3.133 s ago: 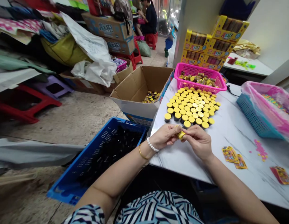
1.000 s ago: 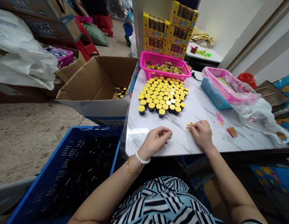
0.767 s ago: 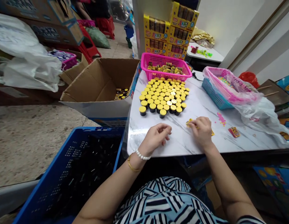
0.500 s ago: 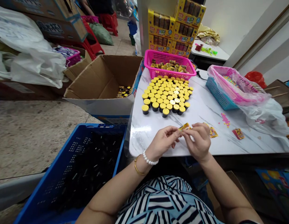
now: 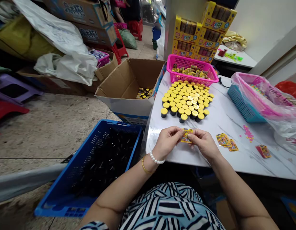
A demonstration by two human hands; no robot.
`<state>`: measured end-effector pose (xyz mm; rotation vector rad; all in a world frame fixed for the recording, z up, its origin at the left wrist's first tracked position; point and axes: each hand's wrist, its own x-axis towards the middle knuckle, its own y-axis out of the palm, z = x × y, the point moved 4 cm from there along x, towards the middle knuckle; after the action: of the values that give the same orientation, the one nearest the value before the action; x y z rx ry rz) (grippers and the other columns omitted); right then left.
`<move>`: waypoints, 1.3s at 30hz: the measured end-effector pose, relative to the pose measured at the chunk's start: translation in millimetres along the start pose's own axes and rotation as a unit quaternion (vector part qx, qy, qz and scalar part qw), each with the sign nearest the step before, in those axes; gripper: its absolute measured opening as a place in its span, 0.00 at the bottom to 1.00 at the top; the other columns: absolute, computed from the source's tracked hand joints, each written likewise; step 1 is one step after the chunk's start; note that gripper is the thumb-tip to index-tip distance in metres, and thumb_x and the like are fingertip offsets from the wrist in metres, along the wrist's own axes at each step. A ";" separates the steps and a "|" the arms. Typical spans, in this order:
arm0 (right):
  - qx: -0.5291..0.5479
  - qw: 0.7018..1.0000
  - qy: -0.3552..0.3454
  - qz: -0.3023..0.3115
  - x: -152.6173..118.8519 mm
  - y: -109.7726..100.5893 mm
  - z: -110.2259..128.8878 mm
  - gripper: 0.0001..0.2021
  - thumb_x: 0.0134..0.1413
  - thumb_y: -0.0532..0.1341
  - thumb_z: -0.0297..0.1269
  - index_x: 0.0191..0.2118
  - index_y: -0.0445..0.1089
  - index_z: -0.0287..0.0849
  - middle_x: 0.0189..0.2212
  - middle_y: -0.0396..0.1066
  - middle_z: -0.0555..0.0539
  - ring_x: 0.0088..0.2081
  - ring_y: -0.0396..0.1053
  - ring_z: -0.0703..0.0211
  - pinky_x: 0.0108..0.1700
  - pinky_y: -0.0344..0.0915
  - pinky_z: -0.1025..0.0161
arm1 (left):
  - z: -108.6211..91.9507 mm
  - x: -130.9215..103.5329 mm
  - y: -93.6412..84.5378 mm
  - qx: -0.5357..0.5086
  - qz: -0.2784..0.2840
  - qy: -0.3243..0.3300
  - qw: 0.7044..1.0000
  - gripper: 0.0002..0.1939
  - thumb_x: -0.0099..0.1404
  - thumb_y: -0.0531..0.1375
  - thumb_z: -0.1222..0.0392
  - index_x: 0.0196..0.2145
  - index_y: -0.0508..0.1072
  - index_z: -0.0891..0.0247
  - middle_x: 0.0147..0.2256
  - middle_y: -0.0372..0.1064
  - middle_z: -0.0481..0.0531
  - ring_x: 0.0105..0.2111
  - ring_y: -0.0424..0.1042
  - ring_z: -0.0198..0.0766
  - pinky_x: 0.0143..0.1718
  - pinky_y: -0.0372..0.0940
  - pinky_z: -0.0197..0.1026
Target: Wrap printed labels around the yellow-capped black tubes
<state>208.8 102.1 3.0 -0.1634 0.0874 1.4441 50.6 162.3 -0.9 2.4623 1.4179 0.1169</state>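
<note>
Between both hands, over the front of the table, is a small yellow printed label (image 5: 186, 135), its face turned up. My left hand (image 5: 169, 140) pinches its left edge between thumb and fingers. The right edge is gripped by my right hand (image 5: 203, 142), thumb on top. Beyond them stand many small black tubs with yellow lids (image 5: 183, 117), packed close together. To the right lie more loose printed labels (image 5: 225, 140) and a small stack of similar labels (image 5: 263, 151).
A pink basket (image 5: 170, 72) of wrapped pieces stands behind the tubs. Left are an open carton (image 5: 131, 105) and a blue crate (image 5: 54, 195) of black parts. Right is a plastic-lined basket (image 5: 243, 99) near pink bits (image 5: 247, 133). Yellow boxes (image 5: 186, 30) are stacked behind.
The label was tilted and partly hidden by my fingers; now it is spread flat between both hands. My view has swung left, so the surroundings appear further right.
</note>
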 end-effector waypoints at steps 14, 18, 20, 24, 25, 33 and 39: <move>-0.082 0.985 -0.112 -0.100 1.0 12.3 1.4 0.15 0.63 0.64 0.48 0.30 0.73 0.42 0.22 0.71 0.52 0.25 0.66 0.63 0.30 0.63 0.64 | -4.7 -23.6 -13.6 0.021 -0.122 0.064 0.990 0.14 0.66 0.66 0.50 0.38 0.79 0.66 0.32 0.73 0.52 0.28 0.66 0.31 0.28 0.60 0.34; -0.095 0.983 -0.123 -0.100 0.7 11.5 -4.2 0.14 0.63 0.65 0.47 0.31 0.74 0.43 0.24 0.71 0.52 0.27 0.68 0.62 0.33 0.64 0.63 | -9.4 -23.7 -12.5 0.056 -0.127 0.096 0.986 0.10 0.65 0.67 0.54 0.35 0.79 0.65 0.33 0.74 0.53 0.32 0.70 0.34 0.34 0.65 0.35; -0.107 0.979 -0.131 -0.111 0.4 10.7 -6.2 0.13 0.63 0.65 0.47 0.32 0.74 0.43 0.25 0.71 0.51 0.28 0.68 0.61 0.33 0.64 0.63 | -11.2 -25.4 -12.1 0.072 -0.131 0.116 0.982 0.09 0.65 0.67 0.56 0.35 0.80 0.65 0.34 0.75 0.53 0.34 0.72 0.35 0.36 0.66 0.36; -0.124 0.974 -0.138 -0.128 -0.3 9.6 -8.9 0.13 0.63 0.65 0.47 0.32 0.73 0.43 0.25 0.70 0.52 0.28 0.67 0.61 0.34 0.63 0.62 | -9.7 -28.2 -14.6 0.058 -0.153 0.114 0.980 0.09 0.64 0.68 0.56 0.39 0.79 0.64 0.38 0.77 0.54 0.37 0.74 0.37 0.39 0.68 0.37; -0.130 0.973 -0.142 -0.126 -0.5 9.8 -9.3 0.13 0.63 0.65 0.46 0.31 0.73 0.43 0.25 0.70 0.52 0.28 0.67 0.61 0.34 0.63 0.62 | -8.9 -28.6 -14.9 0.055 -0.153 0.110 0.981 0.10 0.64 0.68 0.56 0.40 0.79 0.64 0.38 0.77 0.55 0.37 0.74 0.37 0.39 0.68 0.37; -0.199 0.954 -0.198 -0.104 -3.8 17.9 -6.5 0.10 0.65 0.64 0.44 0.34 0.75 0.44 0.28 0.71 0.50 0.31 0.67 0.59 0.35 0.64 0.61 | -3.4 -31.5 -12.8 0.072 -0.114 0.103 0.985 0.11 0.65 0.67 0.54 0.37 0.81 0.65 0.36 0.78 0.56 0.35 0.74 0.38 0.38 0.68 0.38; -0.275 0.921 -0.267 -0.062 -5.4 31.3 6.4 0.09 0.66 0.62 0.40 0.33 0.73 0.45 0.28 0.70 0.50 0.30 0.67 0.60 0.35 0.63 0.61 | -4.9 -29.4 -22.1 0.088 -0.108 0.048 0.989 0.14 0.57 0.72 0.54 0.37 0.84 0.65 0.28 0.76 0.52 0.25 0.66 0.32 0.26 0.61 0.34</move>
<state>176.8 101.6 8.3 -0.2223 -0.7722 1.3104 16.2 148.6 -0.5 2.4461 1.7976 0.0667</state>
